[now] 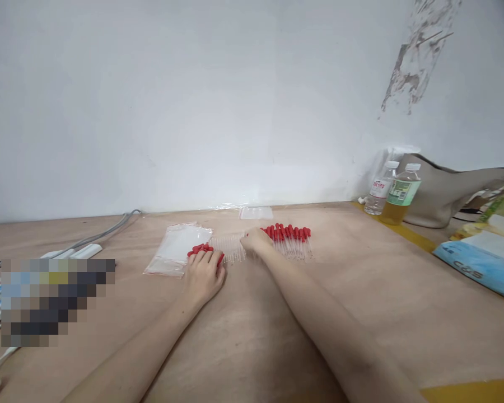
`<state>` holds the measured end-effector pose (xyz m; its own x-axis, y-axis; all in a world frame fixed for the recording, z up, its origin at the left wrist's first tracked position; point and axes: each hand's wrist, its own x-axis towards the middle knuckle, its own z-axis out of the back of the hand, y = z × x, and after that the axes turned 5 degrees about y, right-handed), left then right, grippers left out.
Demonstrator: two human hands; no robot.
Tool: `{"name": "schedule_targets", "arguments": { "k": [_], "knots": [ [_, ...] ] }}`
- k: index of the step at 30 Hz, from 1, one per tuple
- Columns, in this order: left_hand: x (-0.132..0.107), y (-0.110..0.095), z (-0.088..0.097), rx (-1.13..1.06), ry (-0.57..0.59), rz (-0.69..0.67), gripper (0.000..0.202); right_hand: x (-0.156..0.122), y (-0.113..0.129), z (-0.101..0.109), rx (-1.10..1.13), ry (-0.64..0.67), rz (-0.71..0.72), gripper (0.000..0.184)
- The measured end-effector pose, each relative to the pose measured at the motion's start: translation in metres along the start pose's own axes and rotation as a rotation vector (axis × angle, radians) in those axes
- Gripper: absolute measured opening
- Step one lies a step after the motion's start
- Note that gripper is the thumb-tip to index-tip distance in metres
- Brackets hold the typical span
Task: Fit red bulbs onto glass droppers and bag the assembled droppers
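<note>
My left hand lies with bent fingers over a small heap of red rubber bulbs, closed on some of them. Just right of it, thin clear tubes lie side by side in a row. My right hand is closed at the right end of that row; its fingertips face away, so what they pinch is hidden. Beyond its wrist lie several droppers, clear tubes with red bulbs on their far ends. Clear plastic zip bags lie in a stack left of my left hand.
Another flat bag rests by the wall. Two bottles and a grey bag stand at the back right, with a blue tissue pack nearer. Cables and a white power strip lie left, near a blurred-out patch.
</note>
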<state>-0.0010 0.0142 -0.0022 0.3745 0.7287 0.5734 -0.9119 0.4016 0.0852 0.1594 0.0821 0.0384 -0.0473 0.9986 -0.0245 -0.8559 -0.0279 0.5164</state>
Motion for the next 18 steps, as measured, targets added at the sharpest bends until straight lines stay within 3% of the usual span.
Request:
{"name": "schedule_targets", "arguments": {
  "k": [3,6,9,11,14,18],
  "knots": [
    [-0.006,-0.007,0.006,-0.2,0.005,-0.038,0.026,-0.019,-0.018,0.015,0.031,-0.033,0.061,0.021],
    [-0.012,-0.02,0.012,-0.425,0.131,-0.134,0.029,-0.047,-0.05,0.027,0.088,-0.085,0.17,0.022],
    [-0.014,-0.032,0.015,-0.546,0.254,-0.194,0.027,-0.072,-0.086,0.026,0.322,-0.088,0.445,0.019],
    [-0.013,-0.035,0.013,-0.577,0.276,-0.17,0.021,-0.082,-0.103,0.017,0.36,-0.136,0.504,0.02],
    [-0.009,-0.037,0.008,-0.625,0.272,-0.065,0.016,-0.09,-0.112,0.002,0.338,-0.245,0.532,0.023],
    [-0.007,-0.037,0.004,-0.726,0.213,0.008,0.015,-0.102,-0.105,-0.007,0.279,-0.313,0.576,0.02]
  ]
}}
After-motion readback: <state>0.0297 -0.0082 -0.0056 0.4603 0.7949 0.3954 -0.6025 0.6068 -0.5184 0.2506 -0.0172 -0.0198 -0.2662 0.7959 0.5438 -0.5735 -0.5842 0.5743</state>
